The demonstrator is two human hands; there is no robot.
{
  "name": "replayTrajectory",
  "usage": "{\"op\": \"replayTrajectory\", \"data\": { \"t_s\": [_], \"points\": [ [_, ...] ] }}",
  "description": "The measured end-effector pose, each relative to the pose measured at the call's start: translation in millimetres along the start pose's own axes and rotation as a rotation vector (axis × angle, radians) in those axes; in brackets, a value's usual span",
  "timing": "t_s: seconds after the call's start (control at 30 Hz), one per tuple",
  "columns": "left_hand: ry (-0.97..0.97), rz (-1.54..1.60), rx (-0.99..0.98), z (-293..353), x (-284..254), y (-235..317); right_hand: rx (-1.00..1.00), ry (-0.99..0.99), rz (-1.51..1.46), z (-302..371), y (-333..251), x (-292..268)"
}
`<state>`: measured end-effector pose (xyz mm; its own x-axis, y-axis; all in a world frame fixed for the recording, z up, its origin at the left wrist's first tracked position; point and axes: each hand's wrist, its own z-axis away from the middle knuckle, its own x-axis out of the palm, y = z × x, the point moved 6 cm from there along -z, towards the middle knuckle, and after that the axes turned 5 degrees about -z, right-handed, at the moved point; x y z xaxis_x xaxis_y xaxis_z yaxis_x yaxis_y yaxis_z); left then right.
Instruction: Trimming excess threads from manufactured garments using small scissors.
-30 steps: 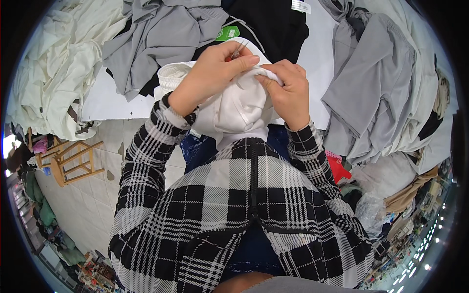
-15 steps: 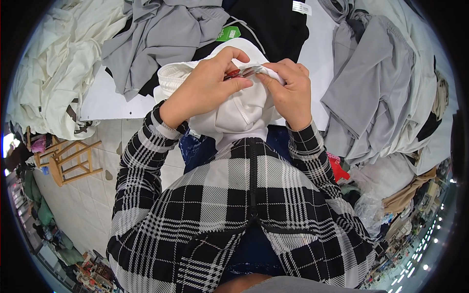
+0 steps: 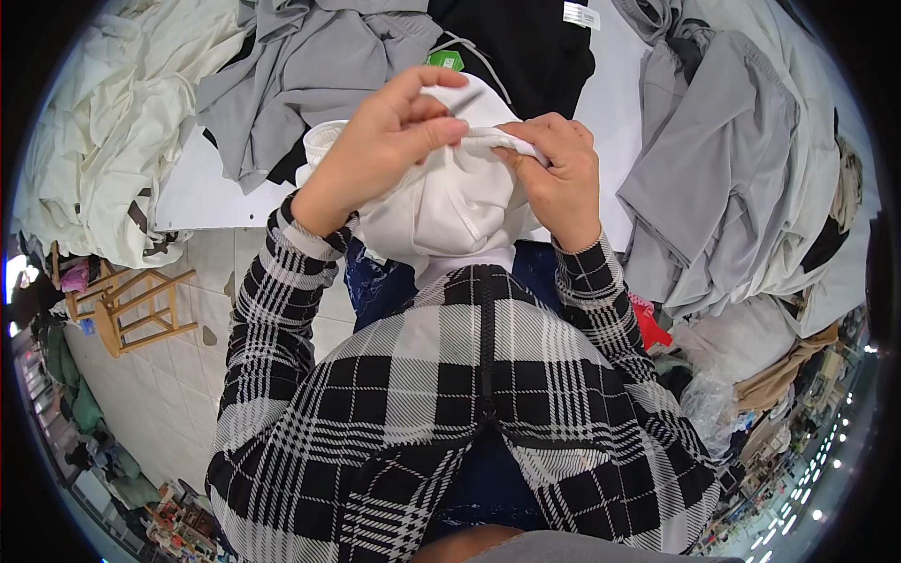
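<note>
A white garment (image 3: 446, 202) is bunched in front of me, with a gathered elastic edge at its left. My right hand (image 3: 558, 169) pinches a folded edge of it between thumb and fingers. Just left of that fold, my left hand (image 3: 389, 141) is curled with thumb and forefinger forward. A dark grey blurred streak at its fingertips looks like the blades of thread snips (image 3: 466, 103); the red handle is hidden by the hand. The blades sit slightly above the fold, and I cannot tell whether they touch the cloth.
Grey garments (image 3: 300, 84) and a black garment (image 3: 540, 56) with a green tag (image 3: 446, 61) lie on the white table (image 3: 216, 192). White clothes (image 3: 103, 141) are heaped at left, more grey garments (image 3: 718, 169) at right. A wooden stool (image 3: 145, 310) lies on the tiled floor.
My left hand has lifted slightly up and left, drawing the snips away from the folded edge. The red handle no longer shows. My right hand keeps its pinch in place.
</note>
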<state>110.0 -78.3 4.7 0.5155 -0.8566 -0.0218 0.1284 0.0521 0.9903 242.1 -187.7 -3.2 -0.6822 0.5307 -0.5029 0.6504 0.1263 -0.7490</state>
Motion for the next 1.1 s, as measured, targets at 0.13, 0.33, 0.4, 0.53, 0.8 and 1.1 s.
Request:
{"op": "replayTrajectory", "data": {
  "t_s": [0.13,0.33,0.4,0.53,0.8,1.1],
  "points": [
    [0.043,-0.353,0.128,-1,-1,-4,-0.068,0.081,-0.096,1,-6,-4],
    [0.392,-0.751,0.67,21,-3,19,0.201,-0.258,-0.514,-6,3,-4],
    [0.57,-0.823,0.902,34,-7,26,0.386,-0.475,-0.769,1,28,10],
    [0.561,-0.824,1.052,39,-5,18,0.542,-0.845,-0.718,-1,43,31],
    [0.885,-0.493,0.955,51,-54,22,-0.025,-0.753,-0.138,-22,10,32],
    [0.8,-0.354,0.499,40,-87,-3,0.118,-0.163,-0.506,-42,23,-36]
  ]
}}
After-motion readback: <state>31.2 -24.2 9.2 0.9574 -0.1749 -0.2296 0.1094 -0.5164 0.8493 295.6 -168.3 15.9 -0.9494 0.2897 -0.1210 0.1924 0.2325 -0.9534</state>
